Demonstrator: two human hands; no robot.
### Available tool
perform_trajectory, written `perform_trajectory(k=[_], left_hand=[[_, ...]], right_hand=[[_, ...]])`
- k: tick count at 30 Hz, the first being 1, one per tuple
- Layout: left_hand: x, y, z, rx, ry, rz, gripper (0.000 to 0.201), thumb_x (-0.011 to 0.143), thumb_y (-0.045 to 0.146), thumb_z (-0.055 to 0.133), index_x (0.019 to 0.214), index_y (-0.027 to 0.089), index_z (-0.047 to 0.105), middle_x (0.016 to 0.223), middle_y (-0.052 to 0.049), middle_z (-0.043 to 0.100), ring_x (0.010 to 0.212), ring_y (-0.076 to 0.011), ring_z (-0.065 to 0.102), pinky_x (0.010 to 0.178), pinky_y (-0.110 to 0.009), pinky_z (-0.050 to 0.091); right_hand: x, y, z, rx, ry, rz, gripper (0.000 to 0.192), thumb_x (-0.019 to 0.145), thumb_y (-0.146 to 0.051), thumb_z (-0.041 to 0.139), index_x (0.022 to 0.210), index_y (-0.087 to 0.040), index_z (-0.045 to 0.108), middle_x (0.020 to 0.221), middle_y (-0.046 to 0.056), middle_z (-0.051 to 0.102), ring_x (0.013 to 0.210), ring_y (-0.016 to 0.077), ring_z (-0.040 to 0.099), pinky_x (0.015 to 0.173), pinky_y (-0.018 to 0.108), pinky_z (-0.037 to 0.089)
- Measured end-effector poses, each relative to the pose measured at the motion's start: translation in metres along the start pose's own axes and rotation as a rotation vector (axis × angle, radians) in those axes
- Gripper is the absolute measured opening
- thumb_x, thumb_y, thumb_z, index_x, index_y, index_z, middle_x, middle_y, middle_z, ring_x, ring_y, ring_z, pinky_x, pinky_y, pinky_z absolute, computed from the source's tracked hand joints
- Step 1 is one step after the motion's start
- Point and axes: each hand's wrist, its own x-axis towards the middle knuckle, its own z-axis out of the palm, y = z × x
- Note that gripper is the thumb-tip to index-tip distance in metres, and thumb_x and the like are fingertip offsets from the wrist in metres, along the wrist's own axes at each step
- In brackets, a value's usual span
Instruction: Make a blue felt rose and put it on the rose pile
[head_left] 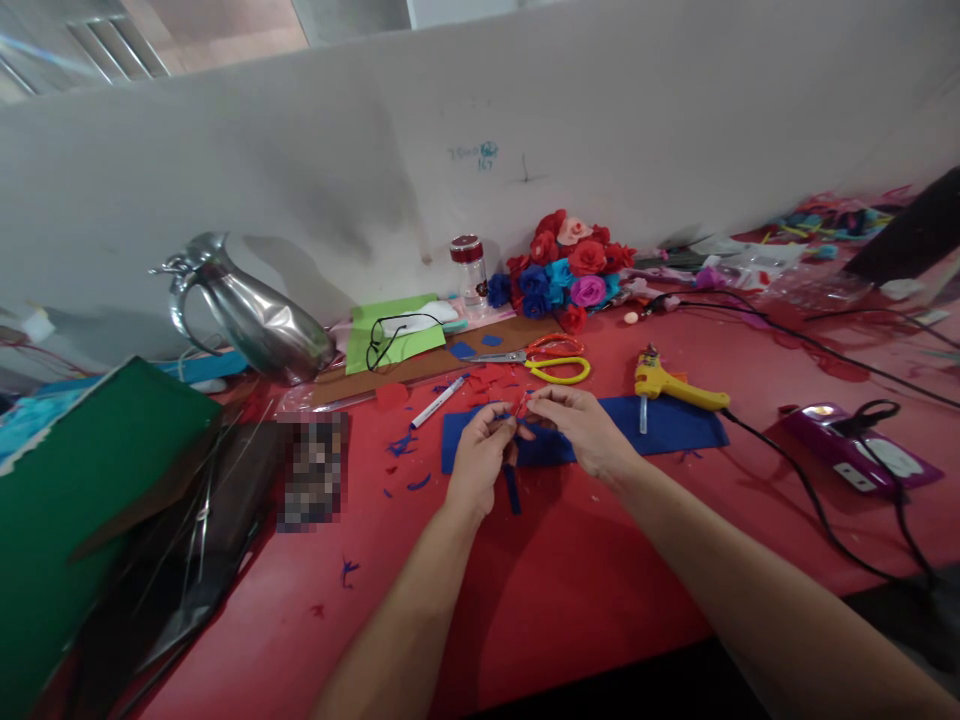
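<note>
My left hand (484, 445) and my right hand (581, 428) meet over a dark blue sheet (675, 428) on the red table. Both are closed, with thumbs and fingers pinched on a small red piece (521, 403) between the fingertips; its exact kind is too small to make out. Below my left fingers is a narrow dark blue strip (513, 492); whether it is held or lies loose I cannot tell. Just beyond the hands lie scissors (559, 362) with red and yellow handles, red scraps (491, 378) and a white marker (439, 402). A yellow glue gun (679, 385) rests on the sheet's right part.
Red, blue and pink paper flowers (574, 265) stand by the wall beside a red-lidded jar (469, 270). Eyeglasses (397, 335) lie on green paper. At left are a metal jug (251, 310) and a green board (112, 500). Cords run to a purple power strip (855, 450) at right.
</note>
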Motion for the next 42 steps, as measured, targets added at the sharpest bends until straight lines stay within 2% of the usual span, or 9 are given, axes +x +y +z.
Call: perform_trajectory(k=[22,42], left_hand=[[0.0041,-0.0055,-0.0025,-0.042,0.040,0.056,0.022,0.070,0.031,0.068,0.084,0.016,0.060,0.064,0.001,0.063,0.043,-0.0048,0.040,0.044,-0.020,0.031],[0.0035,-0.0055,-0.0012,-0.059,0.060,0.046,0.026,0.068,0.035,0.071,0.084,0.016,0.063,0.066,0.001,0.065,0.044,-0.0052,0.042,0.047,-0.021,0.032]], right_hand=[[0.0006,0.0015,-0.0013,0.012,-0.015,-0.012,0.012,0.064,-0.029,0.068,0.064,-0.018,0.063,0.062,-0.002,0.061,0.063,0.0134,0.058,0.070,0.031,0.044],[0.0044,0.0063,-0.0021,-0.069,0.039,-0.073,0.013,0.063,-0.031,0.065,0.065,-0.018,0.063,0.064,-0.002,0.060,0.063,0.0123,0.053,0.067,0.028,0.041]])
